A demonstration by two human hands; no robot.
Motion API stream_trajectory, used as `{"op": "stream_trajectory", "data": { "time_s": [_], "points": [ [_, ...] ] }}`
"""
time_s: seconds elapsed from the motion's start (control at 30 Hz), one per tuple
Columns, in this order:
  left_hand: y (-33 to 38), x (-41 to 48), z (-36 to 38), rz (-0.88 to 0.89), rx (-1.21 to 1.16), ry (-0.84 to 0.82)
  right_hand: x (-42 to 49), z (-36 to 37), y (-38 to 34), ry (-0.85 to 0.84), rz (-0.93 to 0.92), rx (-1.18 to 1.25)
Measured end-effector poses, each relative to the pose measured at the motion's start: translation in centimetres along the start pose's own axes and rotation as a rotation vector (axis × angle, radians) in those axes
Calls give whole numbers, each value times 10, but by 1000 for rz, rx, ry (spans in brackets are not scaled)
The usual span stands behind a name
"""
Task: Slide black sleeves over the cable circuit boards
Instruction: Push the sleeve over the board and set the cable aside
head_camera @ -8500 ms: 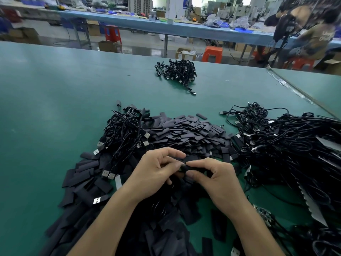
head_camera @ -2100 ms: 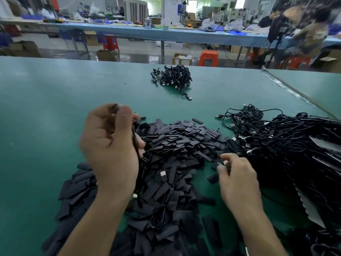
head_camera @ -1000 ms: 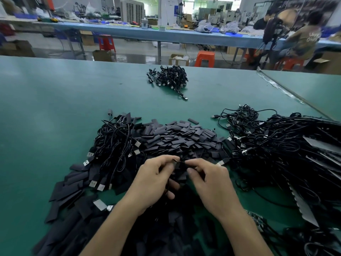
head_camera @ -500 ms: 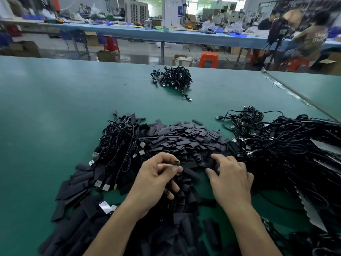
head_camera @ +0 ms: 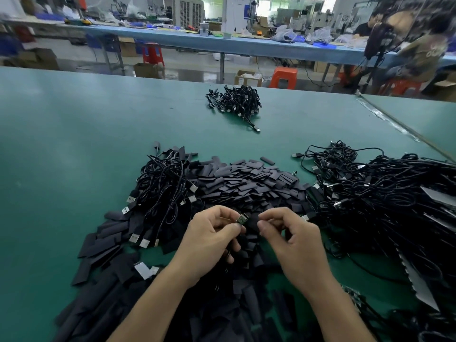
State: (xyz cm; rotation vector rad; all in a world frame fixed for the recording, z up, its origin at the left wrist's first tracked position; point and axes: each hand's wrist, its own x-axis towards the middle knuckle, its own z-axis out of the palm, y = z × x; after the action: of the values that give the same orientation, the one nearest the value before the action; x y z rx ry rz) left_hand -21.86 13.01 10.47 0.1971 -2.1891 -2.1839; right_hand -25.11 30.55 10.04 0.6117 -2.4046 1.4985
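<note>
My left hand (head_camera: 209, 243) pinches a small circuit board (head_camera: 241, 218) on the end of a black cable, the board sticking out to the right between thumb and forefinger. My right hand (head_camera: 293, 240) pinches a black sleeve (head_camera: 252, 221) just right of the board, its open end facing the board. Both hands hover over a big heap of flat black sleeves (head_camera: 246, 183). A tangle of cables with USB plugs (head_camera: 162, 191) lies to the left of the heap.
A large mass of black cables (head_camera: 385, 201) fills the right side of the green table (head_camera: 74, 144). A small bundle of cables (head_camera: 237, 101) lies farther back. A blue workbench, stools, boxes and seated people stand beyond the far edge.
My right hand has left the sleeve heap with a sleeve and come back beside the left hand. The left hand has turned the board end toward it.
</note>
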Motion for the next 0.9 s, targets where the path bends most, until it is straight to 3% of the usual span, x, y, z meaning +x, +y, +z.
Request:
{"op": "stream_trajectory", "data": {
  "time_s": [0.37, 0.5, 0.6, 0.9],
  "points": [
    [0, -1, 1, 38, -27, -45, -1, 0, 1, -167, 1, 23],
    [0, -2, 0, 24, -61, -61, -1, 0, 2, -69, -70, -95],
    [-2, -1, -1, 30, -34, -73, 0, -2, 4, -27, -26, -102],
    [-1, -3, 0, 92, 17, -102, 1, -7, 3, -12, 46, 64]
  ]
}}
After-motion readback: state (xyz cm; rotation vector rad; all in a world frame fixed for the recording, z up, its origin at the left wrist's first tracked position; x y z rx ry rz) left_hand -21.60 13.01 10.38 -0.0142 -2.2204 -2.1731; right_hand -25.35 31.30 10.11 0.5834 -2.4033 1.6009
